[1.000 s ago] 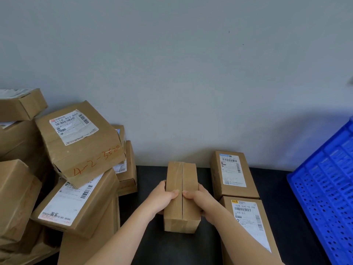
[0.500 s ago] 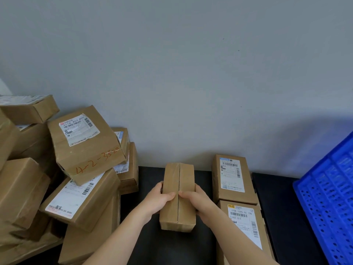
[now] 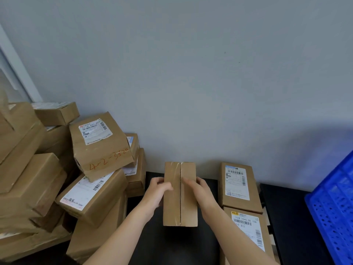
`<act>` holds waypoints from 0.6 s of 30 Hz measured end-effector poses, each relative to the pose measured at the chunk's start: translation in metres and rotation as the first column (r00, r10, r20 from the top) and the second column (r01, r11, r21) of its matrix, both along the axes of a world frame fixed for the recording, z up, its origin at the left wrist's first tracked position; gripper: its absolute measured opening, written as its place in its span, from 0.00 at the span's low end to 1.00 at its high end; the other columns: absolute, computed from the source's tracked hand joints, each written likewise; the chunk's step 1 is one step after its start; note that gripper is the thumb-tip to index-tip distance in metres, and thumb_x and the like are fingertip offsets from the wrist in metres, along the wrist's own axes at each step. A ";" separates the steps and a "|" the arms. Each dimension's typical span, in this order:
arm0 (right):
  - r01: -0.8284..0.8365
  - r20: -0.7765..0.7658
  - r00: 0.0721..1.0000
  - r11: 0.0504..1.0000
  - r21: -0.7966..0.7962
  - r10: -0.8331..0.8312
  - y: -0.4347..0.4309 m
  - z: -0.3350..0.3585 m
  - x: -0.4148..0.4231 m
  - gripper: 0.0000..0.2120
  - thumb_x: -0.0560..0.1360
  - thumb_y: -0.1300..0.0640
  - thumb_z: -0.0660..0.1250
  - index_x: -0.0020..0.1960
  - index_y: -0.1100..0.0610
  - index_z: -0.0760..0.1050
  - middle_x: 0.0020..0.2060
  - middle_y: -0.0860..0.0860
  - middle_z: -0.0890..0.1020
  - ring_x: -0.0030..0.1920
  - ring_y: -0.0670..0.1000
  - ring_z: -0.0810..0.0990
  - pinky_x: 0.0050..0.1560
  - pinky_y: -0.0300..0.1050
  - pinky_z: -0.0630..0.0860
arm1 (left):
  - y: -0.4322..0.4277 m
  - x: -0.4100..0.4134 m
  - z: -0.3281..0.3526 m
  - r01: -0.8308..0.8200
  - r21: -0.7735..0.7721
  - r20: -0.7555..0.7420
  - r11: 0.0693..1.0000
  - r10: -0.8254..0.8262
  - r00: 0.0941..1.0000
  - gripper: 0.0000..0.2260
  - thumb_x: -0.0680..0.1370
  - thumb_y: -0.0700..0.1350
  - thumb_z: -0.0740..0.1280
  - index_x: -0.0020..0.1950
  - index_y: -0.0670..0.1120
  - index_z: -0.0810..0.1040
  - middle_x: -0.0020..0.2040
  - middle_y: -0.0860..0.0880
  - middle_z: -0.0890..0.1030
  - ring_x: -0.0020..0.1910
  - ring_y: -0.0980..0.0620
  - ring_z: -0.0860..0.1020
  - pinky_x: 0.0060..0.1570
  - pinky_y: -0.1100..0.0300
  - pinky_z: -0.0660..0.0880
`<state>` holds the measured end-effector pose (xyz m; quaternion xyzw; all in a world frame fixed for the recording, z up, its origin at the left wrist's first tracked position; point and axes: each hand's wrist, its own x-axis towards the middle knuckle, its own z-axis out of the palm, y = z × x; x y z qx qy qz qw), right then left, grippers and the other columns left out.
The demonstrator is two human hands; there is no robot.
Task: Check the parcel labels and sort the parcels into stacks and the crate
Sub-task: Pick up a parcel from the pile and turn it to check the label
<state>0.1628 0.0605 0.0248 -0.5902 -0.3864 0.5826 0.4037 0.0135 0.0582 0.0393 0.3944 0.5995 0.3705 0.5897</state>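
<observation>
I hold a small brown cardboard parcel (image 3: pixel 180 194) over the black tabletop (image 3: pixel 172 243), its taped seam facing up and no label showing. My left hand (image 3: pixel 155 195) grips its left side and my right hand (image 3: pixel 202 194) grips its right side, thumbs over the top face. To the right, two labelled parcels lie flat, one (image 3: pixel 237 186) behind the other (image 3: pixel 248 232). A blue perforated crate (image 3: pixel 332 211) stands at the far right.
A jumbled heap of brown parcels fills the left side, topped by a tilted box marked "4-2-3520" (image 3: pixel 101 146) above a labelled box (image 3: pixel 91 196). A grey wall (image 3: pixel 191 73) rises right behind the table.
The view has shifted right and tilted, so the heap sits further into the frame. Both hands keep hold of the parcel, which stays in the same spot with its seam up.
</observation>
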 end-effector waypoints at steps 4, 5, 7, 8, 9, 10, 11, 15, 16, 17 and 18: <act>0.064 -0.022 0.998 0.998 -0.012 -0.064 0.003 0.008 0.003 0.20 0.78 0.46 0.62 0.67 0.53 0.66 0.58 0.50 0.74 0.59 0.50 0.72 0.64 0.50 0.68 | 0.000 0.003 0.012 -0.088 -0.002 0.084 0.996 0.088 0.993 0.07 0.79 0.40 0.59 0.47 0.41 0.77 0.48 0.43 0.79 0.50 0.47 0.77 0.48 0.51 0.75; 0.084 -0.048 0.995 0.996 -0.020 -0.085 0.005 0.007 0.005 0.17 0.79 0.47 0.60 0.64 0.53 0.69 0.57 0.51 0.75 0.58 0.51 0.73 0.65 0.50 0.68 | -0.001 0.004 0.014 -0.127 -0.010 0.113 0.992 0.127 0.985 0.09 0.80 0.41 0.57 0.46 0.42 0.76 0.46 0.44 0.79 0.48 0.49 0.77 0.45 0.53 0.74; 0.115 -0.096 0.988 0.993 -0.030 -0.118 0.007 0.007 0.008 0.11 0.79 0.50 0.58 0.54 0.54 0.75 0.54 0.55 0.78 0.57 0.54 0.76 0.66 0.55 0.69 | 0.000 0.006 0.016 -0.176 -0.003 0.137 0.984 0.174 0.975 0.09 0.81 0.44 0.55 0.50 0.44 0.75 0.45 0.47 0.79 0.46 0.51 0.77 0.41 0.55 0.72; 0.131 -0.112 0.985 0.991 -0.027 -0.133 0.007 0.008 0.008 0.10 0.78 0.51 0.58 0.50 0.54 0.77 0.53 0.56 0.80 0.56 0.55 0.76 0.66 0.56 0.69 | 0.000 0.006 0.015 -0.186 0.004 0.140 0.982 0.184 0.973 0.10 0.81 0.47 0.56 0.53 0.45 0.74 0.46 0.48 0.78 0.46 0.52 0.76 0.42 0.55 0.72; 0.147 -0.120 0.982 0.989 -0.023 -0.149 0.008 0.008 0.008 0.10 0.78 0.53 0.58 0.47 0.55 0.77 0.52 0.55 0.80 0.55 0.54 0.77 0.66 0.57 0.69 | 0.002 0.007 0.014 -0.195 0.013 0.136 0.981 0.191 0.972 0.10 0.81 0.50 0.56 0.55 0.46 0.73 0.47 0.49 0.78 0.47 0.52 0.76 0.44 0.54 0.72; 0.165 -0.116 0.979 0.986 -0.018 -0.166 0.009 0.008 0.009 0.10 0.78 0.54 0.57 0.45 0.55 0.76 0.51 0.55 0.80 0.54 0.54 0.77 0.65 0.57 0.69 | 0.003 0.007 0.014 -0.201 0.019 0.129 0.979 0.197 0.972 0.10 0.81 0.53 0.57 0.54 0.48 0.72 0.48 0.50 0.77 0.48 0.52 0.76 0.47 0.53 0.72; 0.178 -0.111 0.978 0.984 -0.012 -0.178 0.010 0.008 0.009 0.10 0.78 0.54 0.57 0.43 0.56 0.74 0.48 0.54 0.80 0.53 0.54 0.76 0.64 0.57 0.69 | 0.004 0.007 0.013 -0.202 0.023 0.121 0.979 0.198 0.973 0.09 0.81 0.54 0.57 0.53 0.50 0.71 0.49 0.50 0.77 0.50 0.51 0.75 0.49 0.52 0.71; 0.166 -0.096 0.981 0.986 -0.015 -0.167 0.014 0.005 0.009 0.09 0.76 0.52 0.60 0.51 0.55 0.74 0.50 0.53 0.79 0.53 0.53 0.77 0.63 0.58 0.71 | 0.008 0.009 0.010 -0.165 0.047 0.076 0.985 0.161 0.984 0.12 0.80 0.54 0.60 0.58 0.47 0.70 0.54 0.48 0.76 0.52 0.51 0.75 0.47 0.54 0.73; 0.156 -0.073 0.985 0.988 -0.015 -0.157 0.014 0.003 0.008 0.12 0.75 0.50 0.62 0.56 0.54 0.73 0.53 0.53 0.78 0.55 0.52 0.76 0.63 0.57 0.71 | 0.009 0.009 0.007 -0.165 0.056 0.047 0.985 0.162 0.986 0.14 0.80 0.54 0.62 0.59 0.45 0.69 0.55 0.47 0.76 0.51 0.51 0.75 0.45 0.54 0.74; 0.151 -0.048 0.987 0.989 -0.011 -0.151 0.014 0.003 0.007 0.14 0.75 0.50 0.64 0.59 0.53 0.71 0.54 0.52 0.77 0.56 0.52 0.75 0.63 0.56 0.71 | 0.009 0.009 0.005 -0.169 0.064 0.008 0.984 0.169 0.986 0.15 0.79 0.54 0.63 0.59 0.45 0.69 0.55 0.46 0.76 0.52 0.51 0.75 0.47 0.53 0.75; 0.146 -0.022 0.989 0.989 -0.004 -0.146 0.014 0.003 0.007 0.16 0.75 0.49 0.65 0.61 0.52 0.69 0.54 0.51 0.76 0.56 0.51 0.74 0.63 0.54 0.71 | 0.011 0.009 0.002 -0.173 0.073 -0.043 0.982 0.176 0.983 0.16 0.78 0.54 0.64 0.59 0.45 0.68 0.56 0.46 0.75 0.54 0.50 0.75 0.52 0.50 0.76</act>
